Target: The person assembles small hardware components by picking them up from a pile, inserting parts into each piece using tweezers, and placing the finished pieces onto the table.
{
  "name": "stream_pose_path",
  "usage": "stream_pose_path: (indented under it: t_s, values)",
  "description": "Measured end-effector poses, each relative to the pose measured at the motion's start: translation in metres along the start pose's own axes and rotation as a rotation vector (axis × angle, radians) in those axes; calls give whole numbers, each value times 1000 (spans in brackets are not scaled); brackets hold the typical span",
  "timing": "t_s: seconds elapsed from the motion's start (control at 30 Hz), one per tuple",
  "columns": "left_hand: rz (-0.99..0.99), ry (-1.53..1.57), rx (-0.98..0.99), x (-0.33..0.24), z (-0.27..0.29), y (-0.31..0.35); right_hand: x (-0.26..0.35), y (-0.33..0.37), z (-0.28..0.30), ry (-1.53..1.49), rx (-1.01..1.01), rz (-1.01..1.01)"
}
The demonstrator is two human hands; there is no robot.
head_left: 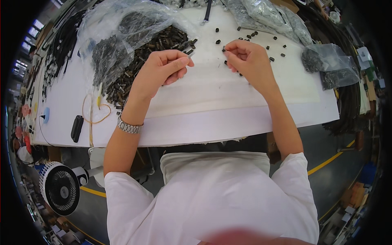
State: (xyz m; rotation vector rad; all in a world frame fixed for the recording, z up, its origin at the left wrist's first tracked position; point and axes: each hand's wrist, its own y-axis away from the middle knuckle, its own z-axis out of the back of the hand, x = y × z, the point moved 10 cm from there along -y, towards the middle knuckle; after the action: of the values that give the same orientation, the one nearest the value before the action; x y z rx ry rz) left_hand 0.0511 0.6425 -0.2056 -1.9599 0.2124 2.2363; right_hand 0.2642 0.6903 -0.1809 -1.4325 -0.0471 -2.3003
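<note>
My left hand point(165, 69) is closed in a pinch over the white table, with a small dark piece with a silvery end point(190, 53) at its fingertips. My right hand point(250, 61) is also closed in a pinch. A small black block-like piece point(223, 48) shows at the tips of its fingers. To the left of my left hand lies a big heap of small dark brown and black pieces point(122, 81). Several loose black pieces point(267, 47) are scattered around and beyond my right hand. The exact kind of these pieces is too small to tell.
Clear plastic bags point(143, 16) cover part of the heap; more bags point(330, 61) lie at the right. A black oblong object point(76, 128) and a looped yellowish cord point(96, 121) lie at the left. A white fan point(61, 188) stands below the table's left edge.
</note>
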Motion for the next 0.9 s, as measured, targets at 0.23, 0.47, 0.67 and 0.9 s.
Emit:
stream_pose_path:
  t_s: [0.23,0.47,0.67,0.9]
  values:
    - [-72,17,-276,4,39,-7,29,-21,-26,500,-10,403]
    - [-59,52,-297,17,44,-12,8,-67,-120,782,95,676]
    - [-57,-2,-316,15,44,-10,9,-46,-98,740,113,462]
    - [-339,-354,-280,0,21,-9,5,-19,-84,-81,264,110]
